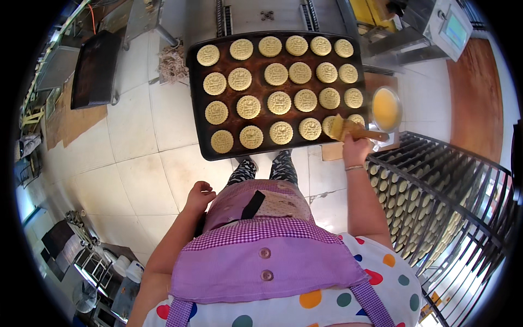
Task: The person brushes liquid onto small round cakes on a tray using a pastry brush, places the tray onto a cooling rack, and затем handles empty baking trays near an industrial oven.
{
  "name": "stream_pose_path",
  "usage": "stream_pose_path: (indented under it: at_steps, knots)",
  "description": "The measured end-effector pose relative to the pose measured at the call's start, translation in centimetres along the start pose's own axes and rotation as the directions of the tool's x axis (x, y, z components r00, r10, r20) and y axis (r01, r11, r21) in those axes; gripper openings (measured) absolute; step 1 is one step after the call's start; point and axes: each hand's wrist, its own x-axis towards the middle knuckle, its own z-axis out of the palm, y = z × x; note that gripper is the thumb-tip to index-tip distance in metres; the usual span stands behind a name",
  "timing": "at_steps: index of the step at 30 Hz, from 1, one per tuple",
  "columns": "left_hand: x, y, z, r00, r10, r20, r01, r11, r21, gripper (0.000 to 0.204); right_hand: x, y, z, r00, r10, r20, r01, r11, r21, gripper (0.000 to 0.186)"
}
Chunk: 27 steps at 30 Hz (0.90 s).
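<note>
A dark baking tray point(257, 64) lies in front of me with rows of round, pale yellow embossed pastries point(279, 102) on it. My right hand point(357, 150) grips a flat pastry brush point(357, 129) by its wooden handle, at the tray's near right corner. The bristles rest on or just over a pastry in the nearest row; I cannot tell whether they touch. Just beyond the tray's right edge stands a round bowl point(401, 110) of yellow liquid point(384, 109). Beside my apron at waist height, my left hand point(200, 195) hangs with loosely bent fingers, holding nothing I can see.
On the right a black metal rack point(436, 163) holds many pastries on its levels. Machinery with a screen point(455, 28) is at the far right. An empty-looking black tray point(93, 71) sits at the far left, near a metal-legged table point(143, 24). Tiled floor point(131, 131) lies left.
</note>
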Motion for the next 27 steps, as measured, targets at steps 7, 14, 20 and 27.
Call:
stream_pose_path:
  at_steps: [7, 14, 20, 27]
  knots:
    - [0.4, 2.6, 1.4, 0.999, 0.001, 0.04, -0.005, 0.994, 0.111, 0.039, -5.7, -4.6, 5.1, 0.939, -0.024, 0.343, -0.019, 0.992, 0.121, 0.039]
    - [0.4, 4.5, 4.6, 0.999, 0.018, 0.041, -0.023, 0.992, 0.125, 0.04, 4.1, 6.8, -5.2, 0.99, 0.132, 0.051, -0.122, 0.979, -0.166, 0.039]
    - [0.1, 5.8, 8.3, 0.998, -0.025, 0.049, 0.017, 0.99, 0.143, 0.038, 5.5, 6.6, -7.9, 0.997, 0.05, 0.065, -0.048, 0.999, -0.019, 0.043]
    - [0.6, 9.0, 13.6, 0.996, -0.015, 0.093, 0.008, 0.997, 0.079, 0.04, 9.1, 4.0, -9.7, 0.994, 0.024, 0.107, -0.053, 0.958, 0.282, 0.042]
